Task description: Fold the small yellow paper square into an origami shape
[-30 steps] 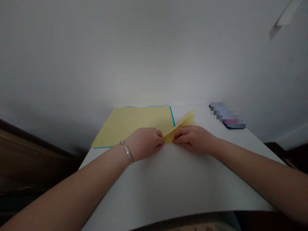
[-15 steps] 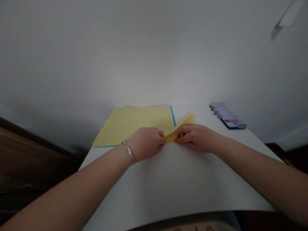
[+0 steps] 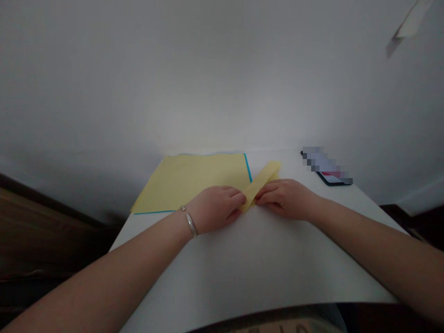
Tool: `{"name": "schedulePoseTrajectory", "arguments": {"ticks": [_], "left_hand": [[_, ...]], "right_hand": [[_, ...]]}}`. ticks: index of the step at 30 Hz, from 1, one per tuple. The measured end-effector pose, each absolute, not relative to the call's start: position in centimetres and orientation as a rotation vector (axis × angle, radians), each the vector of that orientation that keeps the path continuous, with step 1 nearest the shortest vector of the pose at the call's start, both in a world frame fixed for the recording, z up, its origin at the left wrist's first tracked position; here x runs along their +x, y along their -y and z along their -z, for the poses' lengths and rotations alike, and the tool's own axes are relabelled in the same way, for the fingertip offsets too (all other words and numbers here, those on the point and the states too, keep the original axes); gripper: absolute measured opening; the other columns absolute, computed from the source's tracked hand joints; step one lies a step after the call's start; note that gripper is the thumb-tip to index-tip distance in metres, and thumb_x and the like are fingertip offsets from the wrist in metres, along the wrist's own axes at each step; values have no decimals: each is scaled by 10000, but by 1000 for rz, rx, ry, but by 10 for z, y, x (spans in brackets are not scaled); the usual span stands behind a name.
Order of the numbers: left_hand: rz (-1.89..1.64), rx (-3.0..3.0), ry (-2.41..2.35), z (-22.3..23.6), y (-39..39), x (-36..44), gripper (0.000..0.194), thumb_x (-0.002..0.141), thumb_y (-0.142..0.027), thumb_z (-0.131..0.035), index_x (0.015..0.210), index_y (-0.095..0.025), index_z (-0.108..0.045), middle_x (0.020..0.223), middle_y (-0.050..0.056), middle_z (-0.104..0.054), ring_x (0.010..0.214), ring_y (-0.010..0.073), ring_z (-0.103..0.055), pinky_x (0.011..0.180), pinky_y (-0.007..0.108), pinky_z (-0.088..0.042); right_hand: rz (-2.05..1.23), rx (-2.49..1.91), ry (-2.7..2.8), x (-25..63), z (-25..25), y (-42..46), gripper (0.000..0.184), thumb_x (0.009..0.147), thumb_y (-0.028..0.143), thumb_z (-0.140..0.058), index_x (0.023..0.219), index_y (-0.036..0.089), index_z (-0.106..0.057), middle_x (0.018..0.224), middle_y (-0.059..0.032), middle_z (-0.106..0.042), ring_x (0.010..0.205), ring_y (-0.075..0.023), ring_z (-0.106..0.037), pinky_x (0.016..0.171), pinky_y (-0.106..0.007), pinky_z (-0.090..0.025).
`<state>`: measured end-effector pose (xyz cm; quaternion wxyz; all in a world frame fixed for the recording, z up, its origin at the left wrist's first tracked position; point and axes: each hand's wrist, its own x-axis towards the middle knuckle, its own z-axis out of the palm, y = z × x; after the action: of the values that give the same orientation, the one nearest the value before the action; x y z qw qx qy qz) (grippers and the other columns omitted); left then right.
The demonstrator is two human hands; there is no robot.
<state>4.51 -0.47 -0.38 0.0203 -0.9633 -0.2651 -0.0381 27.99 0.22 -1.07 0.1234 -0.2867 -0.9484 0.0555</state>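
Note:
A narrow folded strip of yellow paper [image 3: 260,185] stands tilted on the white table [image 3: 263,263], pinched between both hands. My left hand [image 3: 217,208] holds its lower end from the left, with a silver bangle [image 3: 190,224] on the wrist. My right hand [image 3: 284,199] grips it from the right with bent fingers. Just left of the strip lies a large flat yellow sheet [image 3: 189,182], with a thin cyan edge [image 3: 247,167] showing along its right side. My left hand covers part of its lower right corner.
A phone [image 3: 333,178] lies at the far right of the table, partly covered by a pixelated blur. A white wall stands behind the table. Dark wooden furniture [image 3: 41,226] shows at the lower left, beyond the table's edge.
The loose yellow flap has closed into a narrower folded strip. My left hand has moved right, towards my right hand. The large sheet and phone stay in place.

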Motion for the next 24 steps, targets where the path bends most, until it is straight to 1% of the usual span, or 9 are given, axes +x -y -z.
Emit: {"name": "schedulePoseTrajectory", "arguments": {"ticks": [3,5,8,12,14,16,19,22,24], "left_hand": [[197,-2988,746,6,5,45,304,874,-250,-480,1153,-153,-551,1019,82,-623,923,201,-573,831,342,-484],[227,-2986,709,8,5,44,310,890,-259,-463,1165,-154,-559,1043,90,-613,953,204,-561,863,348,-473],[253,-3007,701,12,4,42,296,892,-254,-463,1147,-161,-580,1079,96,-606,980,194,-559,886,339,-465],[299,-3023,729,17,5,40,315,884,-256,-477,1170,-158,-566,1262,128,-535,1143,217,-510,980,369,-415],[307,-3035,755,19,6,39,317,878,-255,-486,1170,-155,-560,1308,136,-508,1194,220,-480,1011,383,-390],[310,-3055,783,20,6,39,309,872,-251,-493,1159,-156,-556,1313,131,-508,1203,211,-477,1018,384,-385],[323,-3076,822,19,7,39,306,859,-270,-514,1142,-161,-553,1315,126,-506,1227,215,-450,1039,415,-356],[336,-3104,845,17,7,40,325,845,-293,-533,1144,-168,-542,1308,120,-509,1240,222,-430,1061,442,-318],[344,-3122,862,17,8,39,353,845,-297,-528,1167,-154,-525,1302,122,-508,1233,219,-434,1064,422,-319]], "right_hand": [[-152,-922,2699,279,11,-3,256,774,103,-464,806,202,-698,864,-31,-698,793,-159,-633,753,-290,-480],[-161,-948,2644,281,12,-5,249,752,88,-458,761,194,-683,793,-32,-683,740,-152,-616,716,-275,-472],[-177,-1034,2554,285,14,-10,248,723,76,-453,741,192,-671,758,-26,-674,718,-151,-602,685,-265,-464],[-126,-1259,2391,293,15,-14,239,727,89,-449,762,189,-664,789,-35,-679,735,-164,-614,692,-283,-476],[-44,-1358,2301,297,17,-17,239,761,120,-448,840,186,-663,878,-59,-681,820,-190,-619,757,-320,-484],[39,-1429,2229,300,22,-21,269,787,168,-463,989,178,-641,1030,-92,-659,963,-229,-597,866,-381,-464],[41,-1505,2185,303,33,-27,471,804,281,-506,1250,132,-495,1274,-152,-534,1180,-283,-485,995,-451,-383],[-89,-1684,2115,302,39,-33,621,819,391,-491,1340,68,-388,1294,-219,-499,1203,-335,-460,997,-496,-364],[-179,-1752,2042,301,41,-36,670,805,406,-508,1357,55,-361,1263,-232,-522,1179,-346,-479,988,-500,-366]]}}
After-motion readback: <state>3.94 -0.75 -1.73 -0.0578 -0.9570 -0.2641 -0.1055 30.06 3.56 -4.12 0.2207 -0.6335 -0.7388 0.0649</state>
